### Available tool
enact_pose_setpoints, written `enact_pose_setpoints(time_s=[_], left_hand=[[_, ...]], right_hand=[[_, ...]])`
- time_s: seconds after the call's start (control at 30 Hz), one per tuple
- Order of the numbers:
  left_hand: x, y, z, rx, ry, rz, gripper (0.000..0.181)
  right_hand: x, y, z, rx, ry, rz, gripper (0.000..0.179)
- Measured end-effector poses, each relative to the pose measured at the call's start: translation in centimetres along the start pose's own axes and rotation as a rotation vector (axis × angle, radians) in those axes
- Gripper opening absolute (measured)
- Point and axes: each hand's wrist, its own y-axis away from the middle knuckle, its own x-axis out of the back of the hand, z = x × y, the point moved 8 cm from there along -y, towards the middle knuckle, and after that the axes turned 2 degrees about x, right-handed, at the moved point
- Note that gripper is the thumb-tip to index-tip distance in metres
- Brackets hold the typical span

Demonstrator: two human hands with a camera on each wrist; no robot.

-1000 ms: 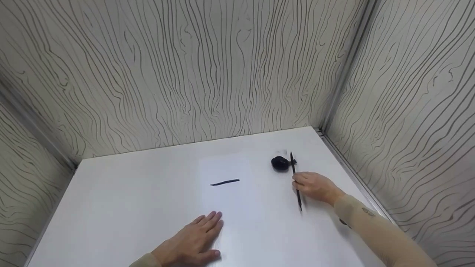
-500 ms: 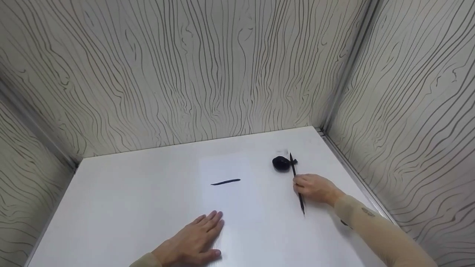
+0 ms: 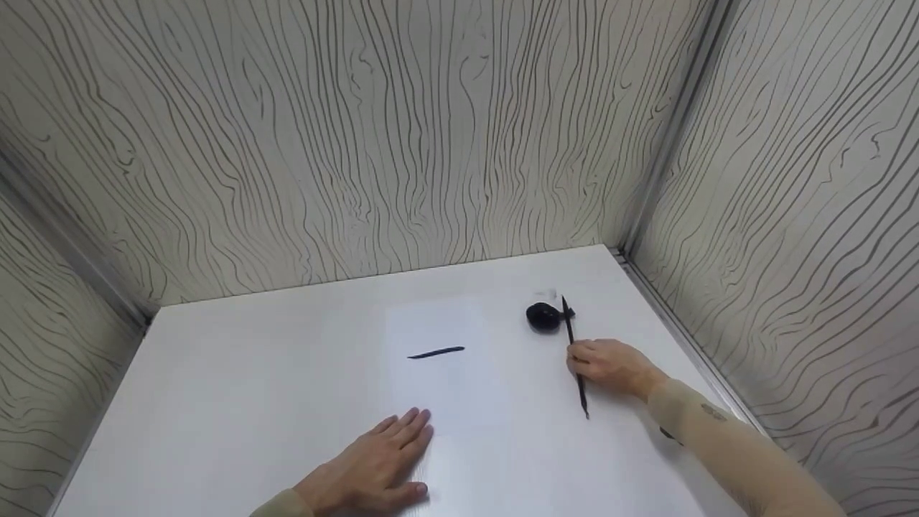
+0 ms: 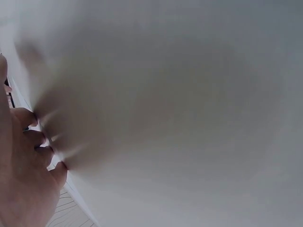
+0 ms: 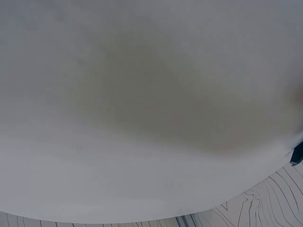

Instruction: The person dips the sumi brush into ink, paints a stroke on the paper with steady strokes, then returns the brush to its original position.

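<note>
In the head view my right hand [image 3: 610, 368] pinches a slim black calligraphy brush [image 3: 582, 393] by its middle. The brush's pointed far end lies over the short tab of a round black dish-like object [image 3: 543, 317], and its other end points toward me. My left hand [image 3: 373, 463] rests flat with fingers extended, fingertips at the lower left edge of a white sheet of paper [image 3: 452, 402]. One dark, slightly slanted stroke [image 3: 436, 352] marks the sheet. The left wrist view shows the left hand's fingers [image 4: 34, 137] against the white surface. The right wrist view barely catches a dark piece [image 5: 297, 154], unclear what.
The white tabletop [image 3: 237, 388] meets patterned panels [image 3: 402, 143] at the back and sides, with metal corner posts [image 3: 671, 136]. A faint grey smudge [image 3: 546, 294] lies behind the black dish. Something small and dark [image 3: 668, 433] peeks out below the right sleeve.
My right hand has shifted very slightly toward me, and the brush's near end has swung a little down and to the right. The left hand stays put.
</note>
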Motion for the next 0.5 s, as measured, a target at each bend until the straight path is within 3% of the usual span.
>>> enact_pose_setpoints(time_s=[0.07,0.3,0.4,0.5], left_hand=[[0.0,0.0,-0.1,0.004,-0.001,0.003,0.089],[0.6,-0.4,-0.7,0.054,-0.067,0.010,0.081],[1.6,-0.8,-1.0,0.040,-0.116,0.073,0.070],[3.6,-1.2,-1.5,0.026,-0.173,0.198,0.053]], right_hand=[[0.1,-0.2,0.2,-0.015,-0.021,0.028,0.017],[0.5,-1.3,1.0,-0.081,-0.059,0.084,0.015],[0.7,-2.1,1.0,-0.125,-0.087,0.100,0.012],[1.0,-3.1,1.2,-0.204,-0.112,0.116,0.008]])
